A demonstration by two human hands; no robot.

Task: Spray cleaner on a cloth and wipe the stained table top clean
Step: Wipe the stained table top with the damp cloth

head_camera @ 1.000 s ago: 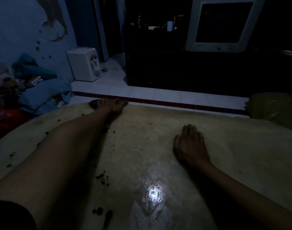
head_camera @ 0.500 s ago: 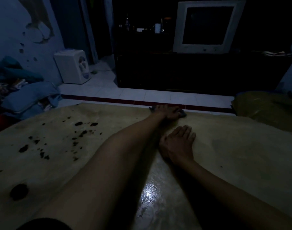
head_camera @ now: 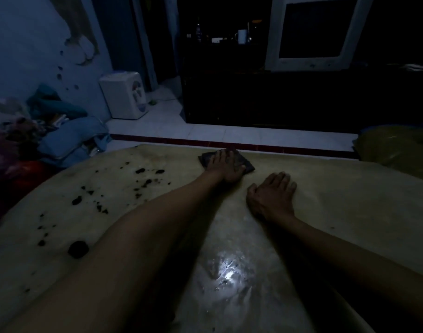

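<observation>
The beige table top point(head_camera: 338, 212) fills the lower view in dim light. My left hand point(head_camera: 227, 167) lies flat on a dark folded cloth point(head_camera: 245, 163) near the table's far edge, pressing it down. Just right of it and nearer to me, my right hand point(head_camera: 271, 195) rests palm down on the bare table, fingers slightly apart, holding nothing. Dark stains point(head_camera: 143, 183) dot the left part of the table, with a large blot point(head_camera: 78, 249) beside my left forearm. A wet patch point(head_camera: 227, 275) shines between my arms. No spray bottle is in view.
Beyond the table's far edge lies a white tiled floor point(head_camera: 205, 133). A dark cabinet point(head_camera: 289, 99) holds a white monitor point(head_camera: 314, 32). A white appliance point(head_camera: 125, 94) stands at the wall. Blue cloth piles point(head_camera: 68, 140) sit left, a yellowish bundle point(head_camera: 398, 152) right.
My left hand has slid the cloth rightward along the table's far edge, from the left side to beside my right hand. The right hand stayed planted. The stains on the left are uncovered.
</observation>
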